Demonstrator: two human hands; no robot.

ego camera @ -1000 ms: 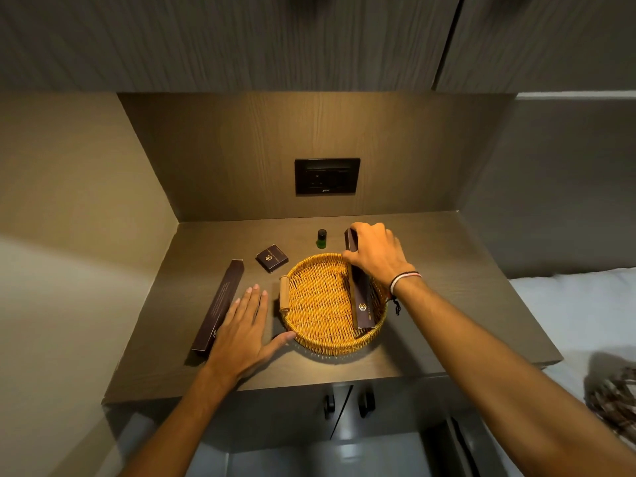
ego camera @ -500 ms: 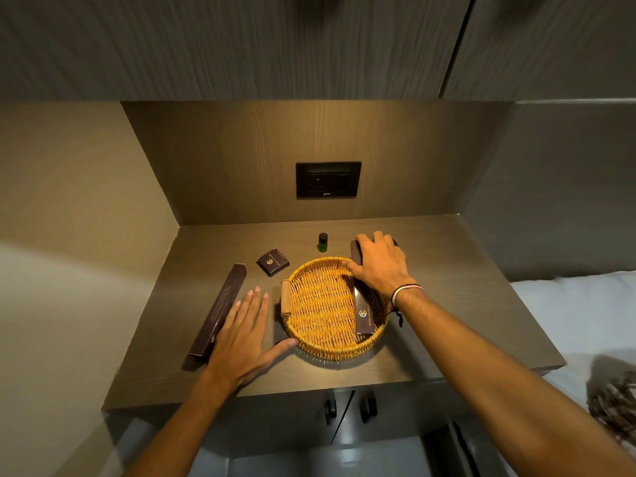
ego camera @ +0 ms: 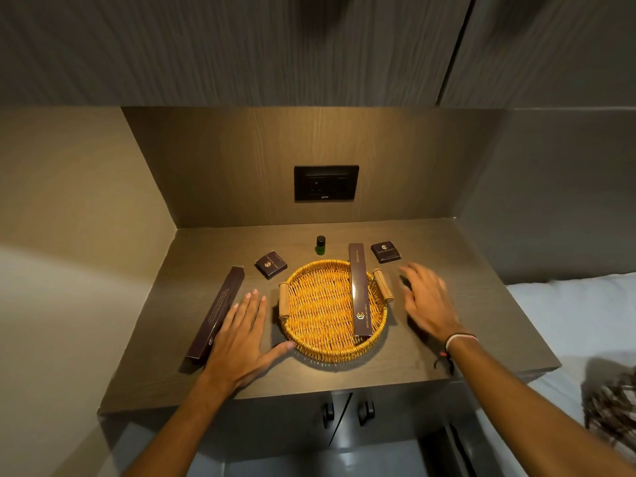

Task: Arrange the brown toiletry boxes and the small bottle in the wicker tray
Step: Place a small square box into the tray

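A round wicker tray [ego camera: 320,352] with two wooden handles sits mid-counter. One long brown box [ego camera: 359,290] lies in its right half, its far end sticking out over the rim. A second long brown box [ego camera: 216,313] lies on the counter at the left. A small square brown box [ego camera: 271,264] sits behind the tray's left side, another small square box [ego camera: 385,251] at the back right. A small green bottle [ego camera: 320,245] stands upright behind the tray. My left hand [ego camera: 239,339] rests flat beside the tray, thumb touching its rim. My right hand [ego camera: 426,299], blurred, hovers open right of the tray.
The wooden counter [ego camera: 481,332] sits in a niche with a wall on the left and a black socket panel [ego camera: 326,183] on the back wall. Cabinet doors with dark handles [ego camera: 346,413] are below. A white bed [ego camera: 578,325] lies to the right.
My right hand has let go of the long box in the tray and pulled back to the right. The small box at the back right is now uncovered.
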